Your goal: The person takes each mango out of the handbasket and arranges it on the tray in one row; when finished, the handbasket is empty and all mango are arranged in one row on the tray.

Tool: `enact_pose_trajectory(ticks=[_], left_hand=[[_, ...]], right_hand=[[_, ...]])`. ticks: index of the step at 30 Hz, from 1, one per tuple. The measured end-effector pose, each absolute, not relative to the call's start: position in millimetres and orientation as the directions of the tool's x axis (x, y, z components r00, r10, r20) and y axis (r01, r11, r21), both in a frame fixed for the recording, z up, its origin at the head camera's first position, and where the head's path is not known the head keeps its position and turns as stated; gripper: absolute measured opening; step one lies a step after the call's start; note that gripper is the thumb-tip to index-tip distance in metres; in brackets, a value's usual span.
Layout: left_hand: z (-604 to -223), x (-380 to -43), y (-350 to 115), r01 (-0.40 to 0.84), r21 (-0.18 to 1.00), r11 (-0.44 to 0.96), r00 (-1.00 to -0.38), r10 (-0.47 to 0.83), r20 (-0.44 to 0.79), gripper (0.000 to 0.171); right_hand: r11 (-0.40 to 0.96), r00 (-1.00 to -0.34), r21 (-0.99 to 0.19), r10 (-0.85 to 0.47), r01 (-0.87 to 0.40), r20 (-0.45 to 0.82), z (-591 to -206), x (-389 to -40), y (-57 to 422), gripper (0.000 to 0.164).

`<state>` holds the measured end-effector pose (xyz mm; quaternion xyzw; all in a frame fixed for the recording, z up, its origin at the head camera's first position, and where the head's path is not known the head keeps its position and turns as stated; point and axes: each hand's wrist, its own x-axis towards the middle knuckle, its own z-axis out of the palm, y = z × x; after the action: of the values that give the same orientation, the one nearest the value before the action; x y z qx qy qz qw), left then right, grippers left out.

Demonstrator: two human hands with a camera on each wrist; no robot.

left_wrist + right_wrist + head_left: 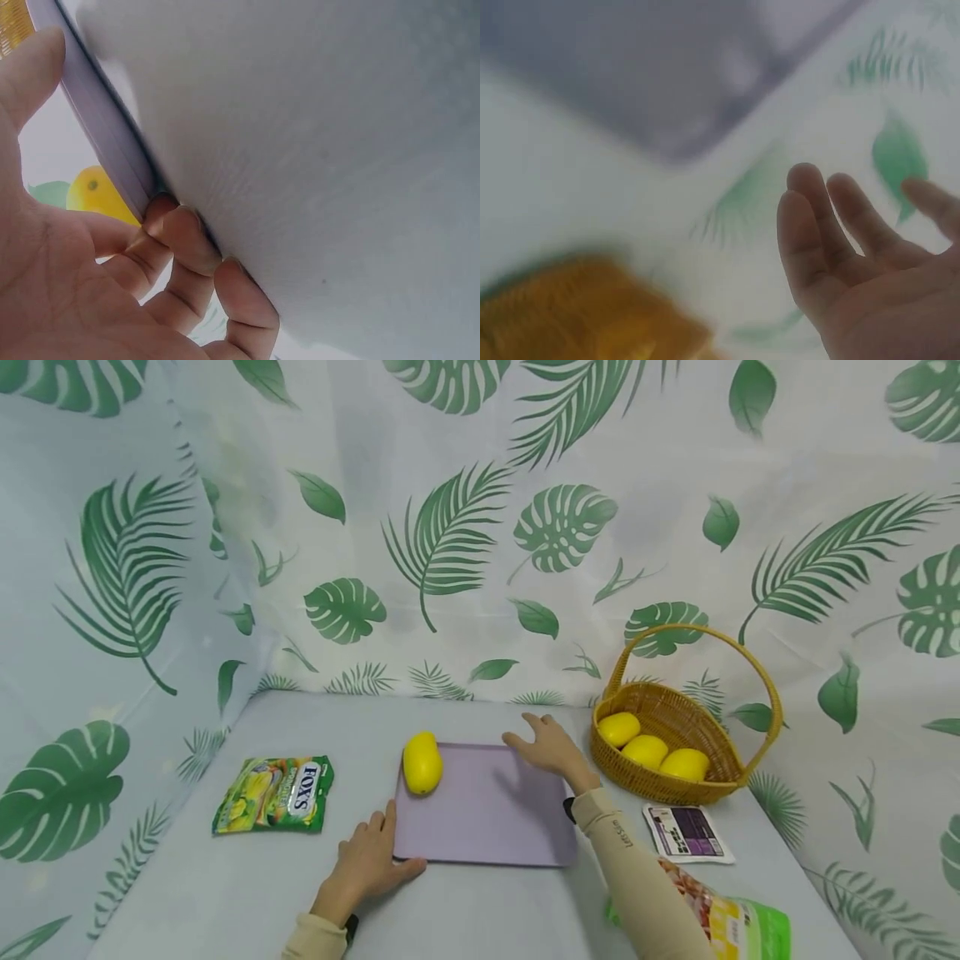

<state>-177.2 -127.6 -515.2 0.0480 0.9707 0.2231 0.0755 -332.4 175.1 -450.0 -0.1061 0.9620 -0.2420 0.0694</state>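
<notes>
Packet marked FOX'S (273,795), one, lies leftmost on the worktop (225,893). The left hand (365,857) grips one tray (487,818) at its near-left corner, apparently steadying it; one yellow fruit (422,764) sits far-left. The right hand (551,747), fingers loose, holds nothing near the far-right corner; any grasp would need those fingers curled. Rightward: one basket (637,782) with three matching fruits (644,751), one white packet (688,834), one green bag (738,927), partly hidden.

The left hand (82,292) touches the edge of a lilac tray (105,124), a yellow fruit (94,196) showing beyond it.
</notes>
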Motion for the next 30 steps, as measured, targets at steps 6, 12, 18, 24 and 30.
enact_pose_trajectory(ticks=[6, 12, 18, 24, 30], left_hand=[[-515, -179, -129, 0.043, 0.441, 0.896, -0.982, 0.119, -0.147, 0.108], [-515, -180, -128, 0.039, 0.438, 0.898, -0.981, 0.118, -0.153, 0.109], [-516, -180, -127, 0.046, 0.442, 0.896, -0.982, 0.121, -0.142, 0.108], [-517, -179, -126, 0.043, 0.448, 0.893, -0.984, 0.115, -0.135, 0.108], [-516, -178, -127, 0.045, 0.442, 0.896, -0.985, 0.113, -0.128, 0.107]], right_hand=[[0.888, -0.973, -0.415, -0.23, -0.198, -0.029, -429, -339, 232, 0.078], [0.921, -0.986, -0.359, -0.167, -0.153, -0.006, -420, -331, 282, 0.077], [0.945, -0.993, -0.314, -0.108, -0.086, -0.054, -417, -320, 322, 0.082], [0.956, -0.992, -0.285, -0.092, -0.064, -0.086, -421, -315, 353, 0.083], [0.972, -0.988, -0.219, -0.11, -0.085, -0.106, -432, -312, 375, 0.082]])
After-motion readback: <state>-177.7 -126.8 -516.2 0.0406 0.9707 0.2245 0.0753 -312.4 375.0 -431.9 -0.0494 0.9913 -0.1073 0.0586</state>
